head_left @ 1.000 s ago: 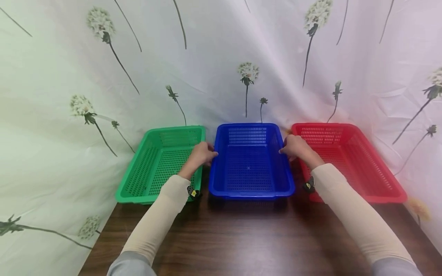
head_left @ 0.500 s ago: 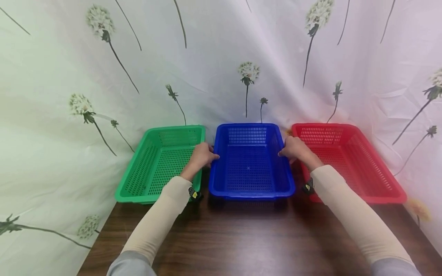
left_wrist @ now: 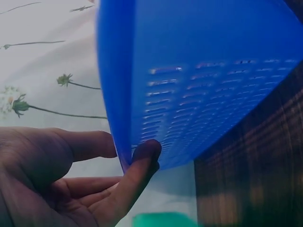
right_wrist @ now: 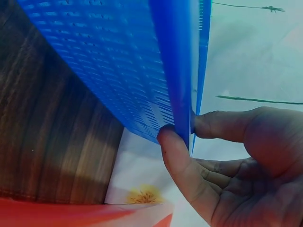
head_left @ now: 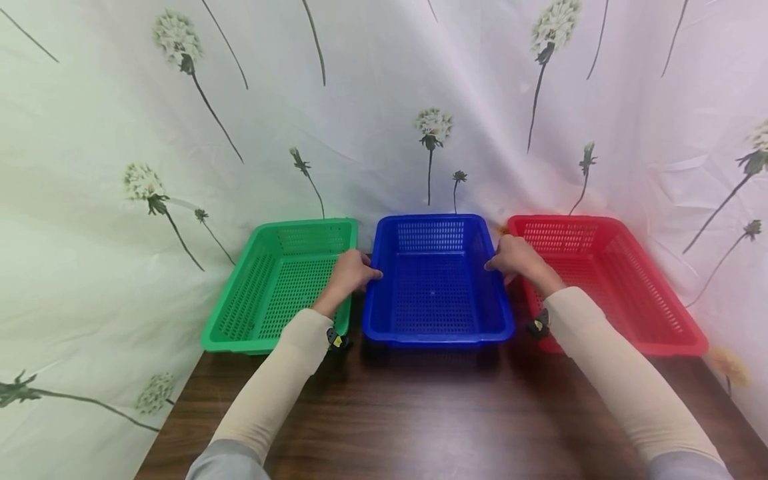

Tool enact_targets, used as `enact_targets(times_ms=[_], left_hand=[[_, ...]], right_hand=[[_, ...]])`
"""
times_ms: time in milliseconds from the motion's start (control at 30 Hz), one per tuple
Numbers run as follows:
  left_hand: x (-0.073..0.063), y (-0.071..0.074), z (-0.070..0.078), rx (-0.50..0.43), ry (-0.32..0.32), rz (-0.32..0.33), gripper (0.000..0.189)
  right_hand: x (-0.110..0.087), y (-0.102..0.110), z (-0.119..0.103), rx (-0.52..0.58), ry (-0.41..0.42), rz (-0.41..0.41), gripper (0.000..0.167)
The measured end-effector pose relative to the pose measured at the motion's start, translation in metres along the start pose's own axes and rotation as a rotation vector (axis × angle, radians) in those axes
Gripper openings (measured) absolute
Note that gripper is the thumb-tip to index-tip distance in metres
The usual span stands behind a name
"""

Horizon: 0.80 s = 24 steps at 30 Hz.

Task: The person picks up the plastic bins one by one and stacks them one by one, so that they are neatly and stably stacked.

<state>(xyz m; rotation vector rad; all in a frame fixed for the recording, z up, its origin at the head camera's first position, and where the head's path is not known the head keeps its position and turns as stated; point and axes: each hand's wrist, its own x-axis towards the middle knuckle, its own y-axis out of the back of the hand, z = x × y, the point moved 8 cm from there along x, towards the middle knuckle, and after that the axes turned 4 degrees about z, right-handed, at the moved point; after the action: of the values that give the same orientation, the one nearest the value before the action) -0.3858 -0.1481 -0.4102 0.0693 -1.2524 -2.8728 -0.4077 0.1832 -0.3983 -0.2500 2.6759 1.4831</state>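
Note:
A blue plastic basket (head_left: 432, 293) with slotted walls stands in the middle of the table, nothing inside it. My left hand (head_left: 351, 272) pinches its left rim, thumb on the inner side and a finger against the outer wall, as the left wrist view shows with the blue basket (left_wrist: 189, 94) close up. On the opposite rim my right hand (head_left: 515, 257) pinches likewise; in the right wrist view the thumb and index finger of the right hand (right_wrist: 246, 165) meet across the edge of the blue basket (right_wrist: 118, 56).
A green basket (head_left: 237, 280) is at the left, under my left forearm. To the right sits a red basket (head_left: 654, 293), partly behind my right forearm. The brown wooden table (head_left: 408, 413) reaches back to a white curtain (head_left: 372, 133) printed with dandelions.

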Motion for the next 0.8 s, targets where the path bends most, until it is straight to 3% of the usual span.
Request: enact_targets(times_ms=[300,567,800], left_hand=[[-0.005,0.013,0.014,-0.021,-0.028,0.026,0.017],[-0.009,0.026,0.021,-0.005,-0.027,0.03,0.037],[-0.014,0.038,0.023,-0.063,-0.017,0.008,0.041]], right_hand=[[-0.008,0.014,-0.003,0.043,-0.006,-0.004,0.04],[-0.017,0.025,-0.01,0.105,0.0,0.002,0.039],[-0.024,0.034,-0.019,0.086,0.007,0.021,0.041]])
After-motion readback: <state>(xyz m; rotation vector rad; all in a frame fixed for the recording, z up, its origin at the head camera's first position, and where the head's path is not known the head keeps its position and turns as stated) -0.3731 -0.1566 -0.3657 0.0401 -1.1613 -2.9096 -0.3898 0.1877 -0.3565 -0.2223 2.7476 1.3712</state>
